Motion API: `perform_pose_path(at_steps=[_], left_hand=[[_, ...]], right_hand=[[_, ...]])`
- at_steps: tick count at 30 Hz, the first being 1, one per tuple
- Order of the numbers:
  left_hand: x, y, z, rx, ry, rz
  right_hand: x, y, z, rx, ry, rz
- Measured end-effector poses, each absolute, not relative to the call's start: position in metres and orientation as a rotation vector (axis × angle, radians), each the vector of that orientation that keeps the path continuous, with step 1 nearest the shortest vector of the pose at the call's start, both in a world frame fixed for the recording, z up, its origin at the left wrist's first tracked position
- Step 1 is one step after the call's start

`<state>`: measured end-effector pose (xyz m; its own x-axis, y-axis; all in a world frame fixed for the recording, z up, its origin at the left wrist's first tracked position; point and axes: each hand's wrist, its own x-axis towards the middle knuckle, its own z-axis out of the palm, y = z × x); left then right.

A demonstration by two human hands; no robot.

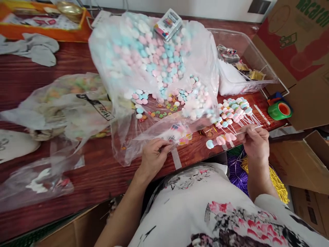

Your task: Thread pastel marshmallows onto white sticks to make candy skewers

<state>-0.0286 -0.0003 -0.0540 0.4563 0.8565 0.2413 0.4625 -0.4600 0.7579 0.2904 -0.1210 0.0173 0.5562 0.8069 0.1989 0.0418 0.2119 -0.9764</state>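
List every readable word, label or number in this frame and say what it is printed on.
"Macaroni", cut off by the frame's edge: green letters on the cardboard box at top right.
Black label on the clear plastic bag at left: letters too blurred to read.
Small packet on top of the marshmallow bag: print too small to read.
Printed wrapper near the left hand: unreadable.

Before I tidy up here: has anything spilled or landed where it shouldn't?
Yes. Small coloured candy rings lie loose on the table under the open marshmallow bag, and a small packet sits tilted on top of that bag.
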Motion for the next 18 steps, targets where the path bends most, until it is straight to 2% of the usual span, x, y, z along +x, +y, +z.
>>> perform_pose_path(at_steps=[4,11,18], left_hand=[[-0.022,-0.007,-0.052,1.939,1.029,0.850],[-0.022,-0.010,-0.055,1.801,0.956,0.988],[-0.027,-0.012,-0.065,2.095,0.877,1.155]], right_hand=[[0.265,-0.105,0.020,-1.118,-0.774,0.638],[0.236,-0.088,0.007,-1.149,-0.868,0.649],[0.241,-0.090,-0.001,-1.198,-0.739,0.735]])
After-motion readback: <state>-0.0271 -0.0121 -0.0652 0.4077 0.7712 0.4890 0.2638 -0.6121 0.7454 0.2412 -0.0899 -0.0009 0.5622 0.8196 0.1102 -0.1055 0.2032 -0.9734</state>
